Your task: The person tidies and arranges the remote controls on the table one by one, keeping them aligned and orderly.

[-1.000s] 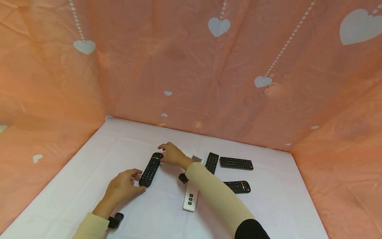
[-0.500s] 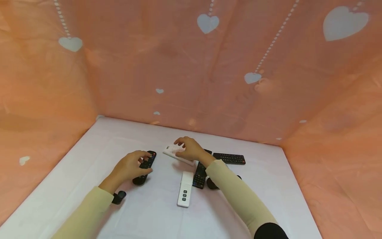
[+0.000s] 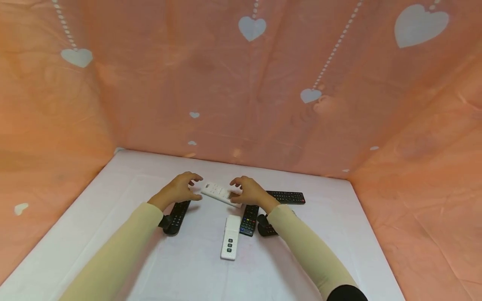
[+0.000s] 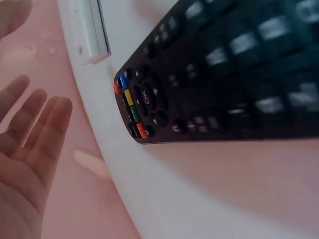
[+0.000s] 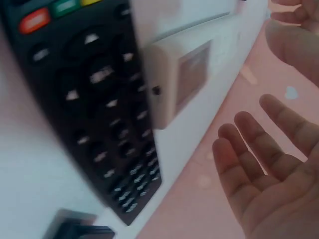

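Holding both hands out over the white table, close to the two ends of the white screen remote. Seeing that remote lying at a slant on the table, right between the hands. Hanging the left hand just beside its left end, with softly bent fingers, gripping nothing. Hanging the right hand over its screen end, also with a loose, free grip. Showing the right palm and its apart fingers to the right wrist camera, a little away from the white screen remote.

Having a long black remote lying under the left wrist, with red, green, yellow and blue buttons and an OK button showing in the left wrist view. Seeing a middle black remote lying near the screen end, but not being able to tell if touching it. Seeing a white button remote with three dark buttons lying just beside that one, nearer the body. Having a back black remote lying past the right wrist, and a half-hidden black remote lying partly under the right arm. Wearing pale yellow sleeves. Facing an orange-pink cloth with pale hearts.
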A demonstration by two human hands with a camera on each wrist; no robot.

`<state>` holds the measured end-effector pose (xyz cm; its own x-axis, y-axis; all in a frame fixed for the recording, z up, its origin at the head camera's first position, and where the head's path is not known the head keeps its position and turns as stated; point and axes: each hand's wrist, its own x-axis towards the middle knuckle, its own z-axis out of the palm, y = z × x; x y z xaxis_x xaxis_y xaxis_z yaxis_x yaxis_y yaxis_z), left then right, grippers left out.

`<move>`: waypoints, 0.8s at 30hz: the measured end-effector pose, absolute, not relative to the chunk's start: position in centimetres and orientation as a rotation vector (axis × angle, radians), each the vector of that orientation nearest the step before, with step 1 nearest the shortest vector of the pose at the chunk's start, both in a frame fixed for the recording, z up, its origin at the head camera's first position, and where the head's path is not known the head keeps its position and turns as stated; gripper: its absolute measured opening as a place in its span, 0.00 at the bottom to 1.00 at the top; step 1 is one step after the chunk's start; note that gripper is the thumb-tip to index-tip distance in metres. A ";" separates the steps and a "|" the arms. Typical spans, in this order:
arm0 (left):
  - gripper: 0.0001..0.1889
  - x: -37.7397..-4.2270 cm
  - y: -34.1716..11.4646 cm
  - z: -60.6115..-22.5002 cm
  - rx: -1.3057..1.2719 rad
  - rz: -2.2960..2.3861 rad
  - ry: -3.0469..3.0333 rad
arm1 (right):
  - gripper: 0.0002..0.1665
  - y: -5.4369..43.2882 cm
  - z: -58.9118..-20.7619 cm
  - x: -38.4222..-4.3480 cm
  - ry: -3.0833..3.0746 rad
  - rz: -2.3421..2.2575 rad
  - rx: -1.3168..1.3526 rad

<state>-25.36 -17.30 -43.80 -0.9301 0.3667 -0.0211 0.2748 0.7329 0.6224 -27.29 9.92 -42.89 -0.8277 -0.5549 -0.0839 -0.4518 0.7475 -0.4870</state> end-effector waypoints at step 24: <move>0.39 -30.6 -14.7 -45.7 0.511 0.838 2.649 | 0.41 11.1 -46.3 -27.4 2.828 -0.439 -0.833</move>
<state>-30.64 -14.70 -45.67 -0.8863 0.4235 -0.1875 0.2386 0.7645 0.5989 -27.43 11.11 -46.27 -0.8320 -0.5504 -0.0702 -0.5031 0.8017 -0.3227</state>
